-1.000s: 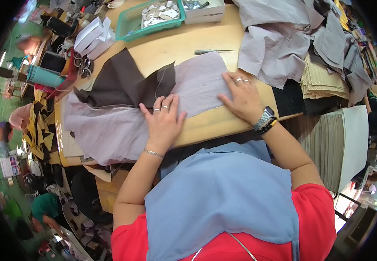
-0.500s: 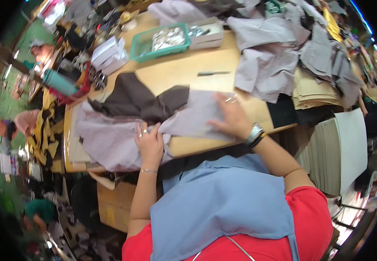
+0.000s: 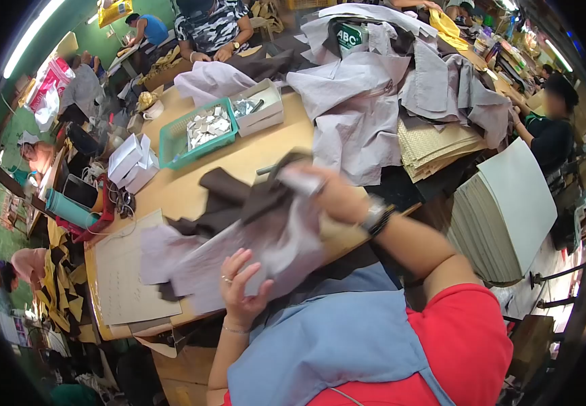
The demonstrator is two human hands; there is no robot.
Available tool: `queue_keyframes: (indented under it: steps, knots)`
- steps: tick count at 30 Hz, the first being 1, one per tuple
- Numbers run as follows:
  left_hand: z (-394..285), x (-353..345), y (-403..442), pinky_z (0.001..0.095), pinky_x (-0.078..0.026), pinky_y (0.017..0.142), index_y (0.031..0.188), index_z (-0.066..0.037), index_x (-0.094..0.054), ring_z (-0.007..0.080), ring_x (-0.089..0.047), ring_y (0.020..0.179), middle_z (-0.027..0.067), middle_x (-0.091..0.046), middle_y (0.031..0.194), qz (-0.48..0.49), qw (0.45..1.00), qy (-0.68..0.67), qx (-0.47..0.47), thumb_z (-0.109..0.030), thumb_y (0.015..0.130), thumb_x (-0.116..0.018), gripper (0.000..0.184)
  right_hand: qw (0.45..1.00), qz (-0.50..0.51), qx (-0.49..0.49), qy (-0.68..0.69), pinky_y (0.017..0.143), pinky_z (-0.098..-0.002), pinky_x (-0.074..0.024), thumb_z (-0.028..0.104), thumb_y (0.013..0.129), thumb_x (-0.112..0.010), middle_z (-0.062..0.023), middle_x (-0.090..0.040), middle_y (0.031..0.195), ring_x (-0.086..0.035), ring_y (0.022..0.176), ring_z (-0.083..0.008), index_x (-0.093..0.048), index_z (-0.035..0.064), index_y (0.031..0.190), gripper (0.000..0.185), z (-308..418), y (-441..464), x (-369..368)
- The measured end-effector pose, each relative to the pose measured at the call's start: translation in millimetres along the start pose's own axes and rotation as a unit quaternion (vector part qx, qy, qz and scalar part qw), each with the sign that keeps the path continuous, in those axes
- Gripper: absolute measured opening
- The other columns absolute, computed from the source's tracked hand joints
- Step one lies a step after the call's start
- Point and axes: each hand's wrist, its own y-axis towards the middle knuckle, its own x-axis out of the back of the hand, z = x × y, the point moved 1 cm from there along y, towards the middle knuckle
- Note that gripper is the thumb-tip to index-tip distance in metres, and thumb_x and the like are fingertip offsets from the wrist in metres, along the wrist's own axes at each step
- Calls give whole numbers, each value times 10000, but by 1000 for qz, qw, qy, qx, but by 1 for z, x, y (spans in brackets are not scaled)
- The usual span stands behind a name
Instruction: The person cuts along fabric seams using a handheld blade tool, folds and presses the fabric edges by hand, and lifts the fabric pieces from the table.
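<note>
My right hand (image 3: pixel 330 191), blurred by motion, grips the upper right end of a grey-lilac cloth (image 3: pixel 266 247) and lifts it off the table. Dark brown cloth (image 3: pixel 222 203) hangs and folds along with it on the far side. Near the table's front edge my left hand (image 3: pixel 242 291) is raised with its fingers apart, beside the lower edge of the lilac cloth. Partly hidden behind the lifted cloth lies a thin grey tool (image 3: pixel 264 170).
A green basket (image 3: pixel 171 145) of small pale pieces, a white box (image 3: pixel 262 111) and white cartons (image 3: pixel 130 159) stand at the back. Piled grey cloth (image 3: pixel 354 88) lies behind right, a sheet stack (image 3: pixel 502 210) at right. A paper sheet (image 3: pixel 127 277) lies left. Other people sit around.
My right hand has gone from lying flat to gripping and lifting the cloth. My left hand has come off it. The cloth has bunched up, uncovering the paper sheet. The view has tilted up.
</note>
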Motion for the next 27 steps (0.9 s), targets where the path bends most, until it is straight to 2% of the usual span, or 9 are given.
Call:
queue_keyframes:
  steps: [1, 2, 4, 10, 16, 18, 21, 24, 27]
  knots:
    - [8, 2, -6, 465, -444, 1057, 1141, -35, -644, 380, -575, 1231, 201, -609, 1311, -12, 999, -6, 36, -143, 867, -740, 311, 969, -37, 147, -198, 980, -354, -496, 19, 878, -553, -136, -654, 1273, -641, 1137, -260, -623, 76, 1326, 458, 19, 11, 41]
    - [15, 2, -12, 464, -452, 1046, 1144, -37, -649, 371, -578, 1226, 200, -606, 1314, -23, 997, -13, 72, -116, 856, -743, 312, 871, -134, 267, -390, 948, -378, -514, 56, 902, -548, -135, -663, 1233, -648, 1096, -262, -634, 68, 1308, 415, 37, 22, 83]
    - [27, 0, -22, 444, -462, 1043, 1162, -22, -644, 354, -577, 1225, 207, -590, 1322, -14, 988, -17, 155, -52, 872, -708, 298, 798, -246, 276, -476, 940, -397, -517, 77, 905, -538, -151, -667, 1214, -652, 1083, -282, -644, 64, 1275, 385, 65, 32, 159]
    - [35, -15, -28, 413, -479, 1035, 1144, -14, -655, 335, -588, 1209, 192, -614, 1284, 25, 966, -38, 255, -46, 890, -689, 258, 643, -368, 57, -670, 913, -456, -524, 140, 917, -508, -202, -678, 1156, -662, 1041, -341, -675, 49, 1176, 321, 108, 37, 376]
    - [36, -17, -23, 425, -483, 953, 1067, -54, -685, 320, -626, 1106, 156, -658, 1204, 78, 974, 27, 212, -73, 844, -726, 228, 431, -195, -288, -832, 886, -514, -532, 202, 928, -479, -252, -690, 1099, -673, 1000, -401, -706, 35, 1077, 319, 54, 52, 498]
    - [34, -17, -21, 429, -471, 932, 1043, -66, -688, 307, -632, 1079, 140, -671, 1172, 94, 975, 48, 196, -94, 828, -742, 224, 491, -134, -324, -798, 955, -499, -475, 259, 948, -460, -257, -634, 1192, -609, 1101, -397, -666, 33, 1143, 362, -15, 43, 517]
    - [34, -17, -19, 433, -453, 922, 1012, -76, -692, 286, -633, 1058, 112, -683, 1137, 112, 974, 65, 186, -122, 818, -755, 209, 818, -217, -231, -480, 1174, -423, -298, 399, 1004, -418, -247, -462, 1498, -410, 1424, -356, -532, 34, 1391, 543, -182, 3, 529]
    - [33, -17, -18, 430, -451, 933, 1005, -77, -697, 285, -628, 1060, 102, -688, 1129, 126, 971, 79, 185, -127, 824, -750, 196, 783, -456, -94, -412, 1165, -401, -316, 372, 977, -500, -191, -511, 1471, -459, 1383, -347, -549, 40, 1370, 517, -125, 21, 460]
    - [30, -19, -8, 423, -460, 941, 1030, -70, -703, 307, -620, 1072, 117, -692, 1137, 145, 966, 99, 191, -123, 831, -739, 208, 699, -360, 178, -592, 1110, -416, -373, 226, 885, -664, -125, -593, 1367, -544, 1278, -311, -584, 104, 1346, 484, -65, 47, 363]
